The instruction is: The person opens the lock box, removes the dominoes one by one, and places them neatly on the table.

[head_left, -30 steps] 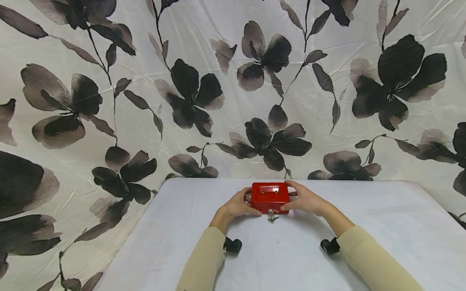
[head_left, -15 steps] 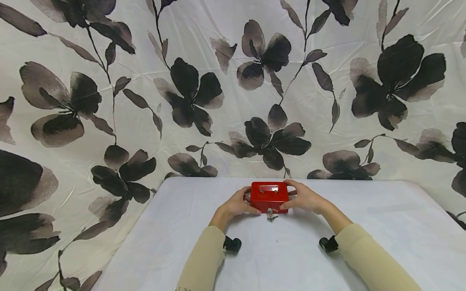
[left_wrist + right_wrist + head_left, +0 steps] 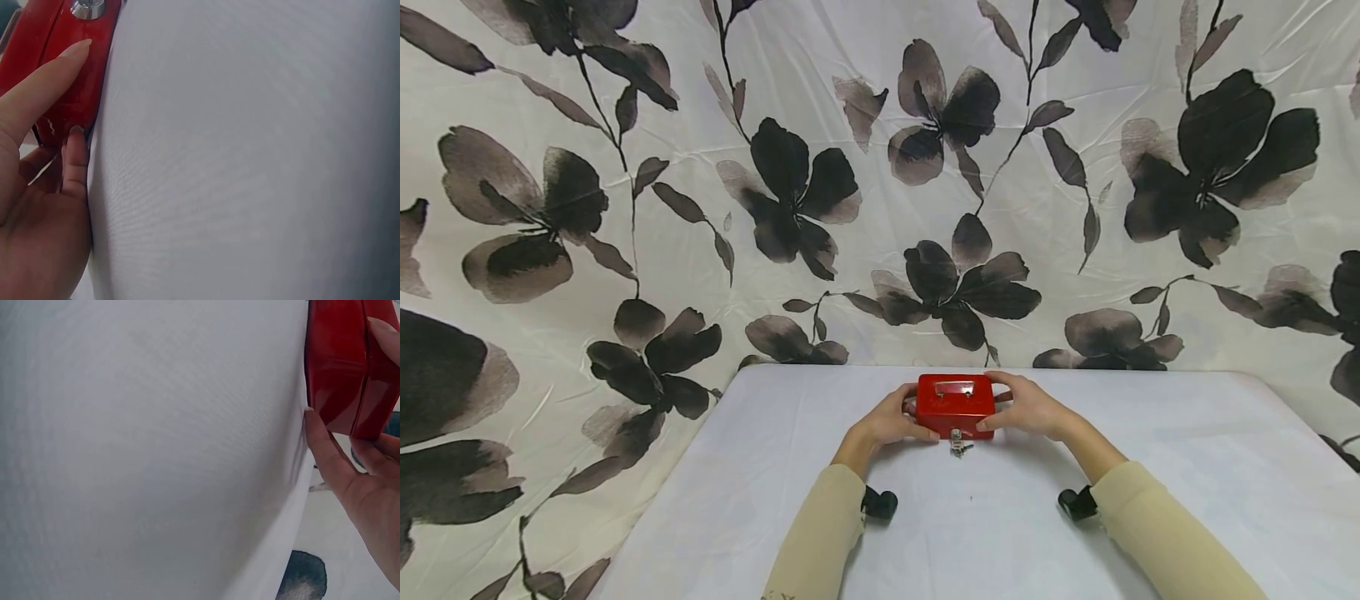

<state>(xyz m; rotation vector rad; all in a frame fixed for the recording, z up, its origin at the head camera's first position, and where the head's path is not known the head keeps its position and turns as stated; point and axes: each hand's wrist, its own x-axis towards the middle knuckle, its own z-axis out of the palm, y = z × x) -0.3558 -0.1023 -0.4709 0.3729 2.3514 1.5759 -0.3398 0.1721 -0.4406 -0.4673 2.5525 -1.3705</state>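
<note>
A small red cash box (image 3: 955, 407) stands closed on the white table near its far edge, a folding metal handle (image 3: 955, 388) on its lid. Keys (image 3: 958, 448) hang from the lock low on its front. My left hand (image 3: 887, 420) grips the left side, thumb across the front and fingers at the end wall. In the left wrist view, that thumb lies just below the round lock (image 3: 87, 9). On the other side, my right hand (image 3: 1028, 408) holds the box with its thumb on the front. The right wrist view has one fingertip low at the corner, by the cloth.
White cloth covers the table (image 3: 970, 542). Behind it hangs a pale curtain (image 3: 865, 208) with dark flower prints, close to the far edge. A black wrist camera (image 3: 880, 505) sits at the left cuff and a second one (image 3: 1077, 504) at the right cuff.
</note>
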